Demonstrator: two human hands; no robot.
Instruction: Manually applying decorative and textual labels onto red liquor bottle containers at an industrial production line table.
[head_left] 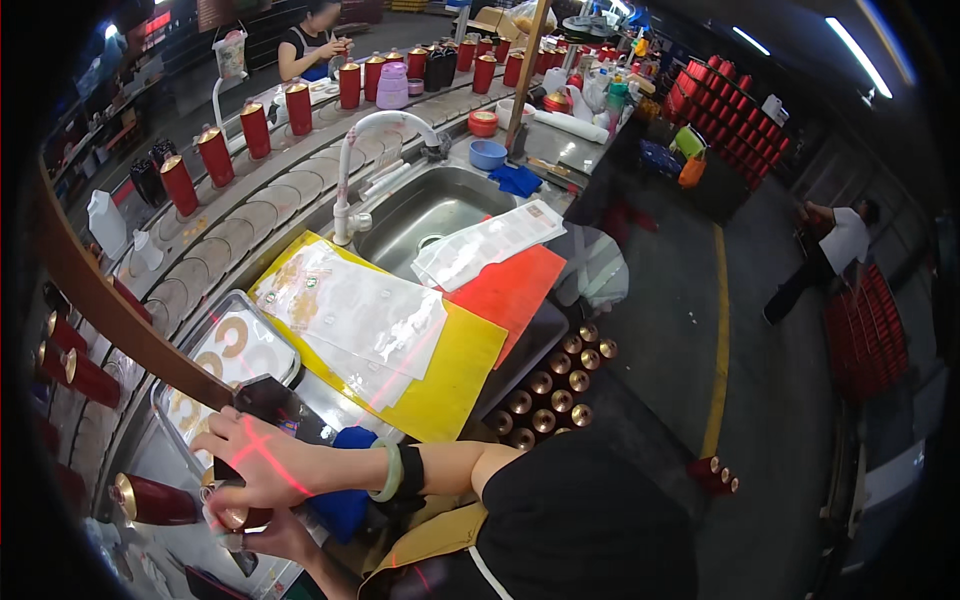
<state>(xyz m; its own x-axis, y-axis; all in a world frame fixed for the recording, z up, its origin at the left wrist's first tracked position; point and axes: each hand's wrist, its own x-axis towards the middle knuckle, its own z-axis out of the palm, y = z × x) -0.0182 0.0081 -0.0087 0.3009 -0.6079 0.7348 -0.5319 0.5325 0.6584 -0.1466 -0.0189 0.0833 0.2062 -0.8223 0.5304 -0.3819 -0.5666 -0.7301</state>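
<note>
Black sleeve (pixel 590 510) at 5 o'clock leads to the right hand (pixel 262 462), its grip too blurred to tell, above a red canister (pixel 250 517) near 8 o'clock, seemingly clasped by the left hand (pixel 278 537), whose slackening could drop it.

This is a factory workshop. Red canisters (pixel 299 108) line a long conveyor (pixel 268 205), with a co-worker (pixel 312 48) on its far side. Strip lights (pixel 858 57) hang overhead; a yellow stripe (pixel 716 330) marks the floor (pixel 660 340).
</note>
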